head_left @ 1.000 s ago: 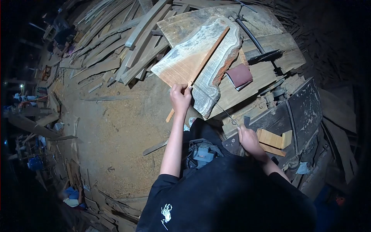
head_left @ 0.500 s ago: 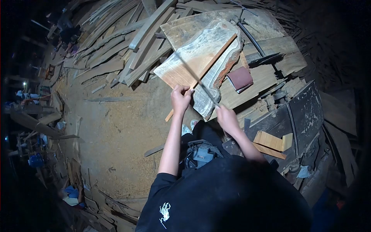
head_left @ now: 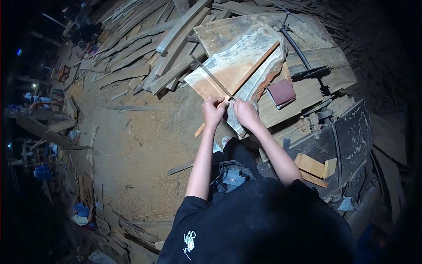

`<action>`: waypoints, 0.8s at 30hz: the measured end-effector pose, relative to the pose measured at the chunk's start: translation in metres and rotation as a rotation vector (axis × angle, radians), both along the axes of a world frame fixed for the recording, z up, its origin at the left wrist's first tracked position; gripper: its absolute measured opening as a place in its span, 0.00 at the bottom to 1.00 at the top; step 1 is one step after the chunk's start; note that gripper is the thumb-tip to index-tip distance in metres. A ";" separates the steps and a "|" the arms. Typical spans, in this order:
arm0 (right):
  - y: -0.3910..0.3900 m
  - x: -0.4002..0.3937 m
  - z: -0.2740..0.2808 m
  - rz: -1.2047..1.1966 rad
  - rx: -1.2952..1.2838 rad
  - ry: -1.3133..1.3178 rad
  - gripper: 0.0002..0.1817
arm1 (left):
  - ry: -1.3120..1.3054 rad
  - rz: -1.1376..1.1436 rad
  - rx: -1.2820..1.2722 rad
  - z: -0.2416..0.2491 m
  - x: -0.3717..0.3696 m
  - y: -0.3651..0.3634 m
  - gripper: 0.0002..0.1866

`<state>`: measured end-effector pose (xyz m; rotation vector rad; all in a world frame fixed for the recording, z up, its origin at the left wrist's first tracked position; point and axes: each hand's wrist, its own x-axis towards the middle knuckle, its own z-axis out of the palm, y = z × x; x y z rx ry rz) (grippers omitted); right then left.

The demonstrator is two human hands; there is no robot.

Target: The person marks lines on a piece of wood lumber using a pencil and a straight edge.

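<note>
My left hand (head_left: 212,111) pinches a narrow wooden strip (head_left: 256,65) near its lower end. The strip lies slantwise on a live-edge wood slab (head_left: 233,55), its near end sticking out past the slab. My right hand (head_left: 246,114) is closed around the near end of a long, thin, dark metal file (head_left: 208,75), whose handle is hidden in the fist. The file crosses the strip right beside my left fingers, pointing up and left. Both hands are close together at the slab's near edge. A folded reddish-brown piece of sandpaper (head_left: 281,92) sits to their right.
A bar clamp (head_left: 296,48) and a black brush (head_left: 311,73) lie across the boards at right. Small wood blocks (head_left: 311,165) rest on the dark bench (head_left: 351,136). Stacked planks (head_left: 176,44) fill the far left, and sawdust covers the floor (head_left: 140,158).
My right hand has pushed the file forward and left along its length, bringing the fist up beside my left hand. The left hand still pinches the strip. The whole view has shifted slightly.
</note>
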<state>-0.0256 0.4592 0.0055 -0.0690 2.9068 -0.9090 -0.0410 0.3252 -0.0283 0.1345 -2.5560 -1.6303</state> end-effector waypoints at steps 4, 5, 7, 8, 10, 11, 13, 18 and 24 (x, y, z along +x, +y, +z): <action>0.003 -0.001 0.002 0.046 0.032 0.007 0.16 | -0.020 -0.015 -0.034 0.001 0.000 -0.001 0.10; 0.004 -0.001 0.004 0.050 0.020 0.007 0.16 | -0.018 -0.011 -0.019 0.001 0.000 0.000 0.10; 0.004 0.000 0.004 0.041 0.005 0.002 0.16 | -0.011 0.001 0.004 -0.002 0.000 0.000 0.10; 0.005 0.000 0.004 0.038 -0.001 -0.002 0.16 | 0.002 0.001 -0.004 -0.004 0.000 0.000 0.10; 0.005 -0.001 0.002 0.040 -0.008 -0.006 0.15 | 0.028 -0.001 -0.015 -0.002 0.000 0.000 0.10; 0.005 -0.001 0.001 0.042 -0.009 -0.005 0.15 | 0.014 -0.004 -0.013 -0.002 0.000 0.000 0.10; 0.006 -0.001 0.002 0.047 -0.005 0.004 0.15 | 0.019 0.001 -0.011 -0.003 0.000 0.000 0.10; 0.006 0.001 0.003 0.062 0.005 0.039 0.14 | 0.033 0.003 0.006 -0.004 0.000 0.000 0.10; 0.003 0.002 0.006 0.051 0.030 0.049 0.14 | 0.042 -0.001 -0.014 -0.005 0.000 0.000 0.10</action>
